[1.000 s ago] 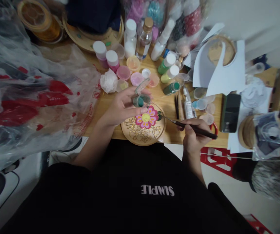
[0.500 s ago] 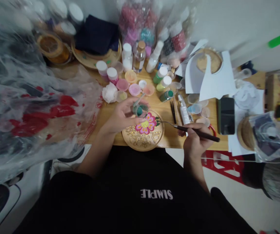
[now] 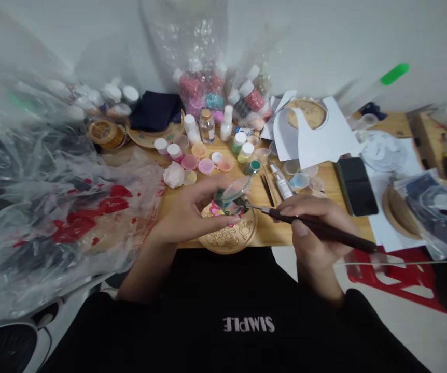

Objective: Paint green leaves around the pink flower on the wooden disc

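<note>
Left hand (image 3: 190, 215) clamping an open paint pot (image 3: 229, 200) over a wooden disc (image 3: 229, 239) — right hand (image 3: 317, 233) pinching a brush (image 3: 348, 240), tip at the pot.

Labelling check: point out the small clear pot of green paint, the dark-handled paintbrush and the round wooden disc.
small clear pot of green paint (image 3: 234, 189), head view, raised lid.
dark-handled paintbrush (image 3: 344, 239), head view, rear handle.
round wooden disc (image 3: 227, 238), head view, gold-patterned near part.

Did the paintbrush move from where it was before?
Yes. The paintbrush in the right hand has moved left toward the wooden disc; its tip now reaches the small green pot the left hand holds over it.
</note>
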`<state>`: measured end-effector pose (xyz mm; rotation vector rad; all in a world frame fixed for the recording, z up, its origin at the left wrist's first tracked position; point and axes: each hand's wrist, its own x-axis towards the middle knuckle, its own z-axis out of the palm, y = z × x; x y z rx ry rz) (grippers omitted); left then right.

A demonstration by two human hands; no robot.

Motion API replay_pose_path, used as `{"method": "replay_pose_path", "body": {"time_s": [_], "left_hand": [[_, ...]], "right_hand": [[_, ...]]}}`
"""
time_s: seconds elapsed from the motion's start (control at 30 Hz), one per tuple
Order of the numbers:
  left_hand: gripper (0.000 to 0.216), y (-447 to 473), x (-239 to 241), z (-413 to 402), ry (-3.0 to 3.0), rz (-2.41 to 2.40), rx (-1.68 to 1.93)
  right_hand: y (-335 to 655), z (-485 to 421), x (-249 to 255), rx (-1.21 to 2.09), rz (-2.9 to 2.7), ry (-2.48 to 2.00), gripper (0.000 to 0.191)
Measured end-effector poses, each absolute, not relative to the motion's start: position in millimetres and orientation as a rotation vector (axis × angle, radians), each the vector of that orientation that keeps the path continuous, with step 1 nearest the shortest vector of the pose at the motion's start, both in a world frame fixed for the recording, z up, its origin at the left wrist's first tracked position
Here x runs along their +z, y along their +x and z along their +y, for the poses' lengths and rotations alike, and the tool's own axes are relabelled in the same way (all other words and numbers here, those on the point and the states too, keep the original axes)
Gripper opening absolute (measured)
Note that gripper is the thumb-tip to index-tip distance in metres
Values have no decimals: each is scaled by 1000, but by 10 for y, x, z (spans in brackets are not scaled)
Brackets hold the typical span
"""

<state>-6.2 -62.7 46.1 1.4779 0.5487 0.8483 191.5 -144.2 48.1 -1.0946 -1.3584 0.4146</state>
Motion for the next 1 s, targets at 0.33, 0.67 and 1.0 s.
{"method": "replay_pose_path", "body": {"time_s": [0.33, 0.67, 1.0], "left_hand": [[35, 59, 445, -652, 1505, 511, 793], [35, 125, 230, -672, 1430, 522, 774], [43, -140, -290, -478, 1185, 624, 1013]], "right_hand": [[2002, -1434, 344, 713, -1046, -1002, 6], [2096, -1431, 213, 783, -937, -853, 17], [2194, -1728, -141, 640, -970, -1206, 12]]}}
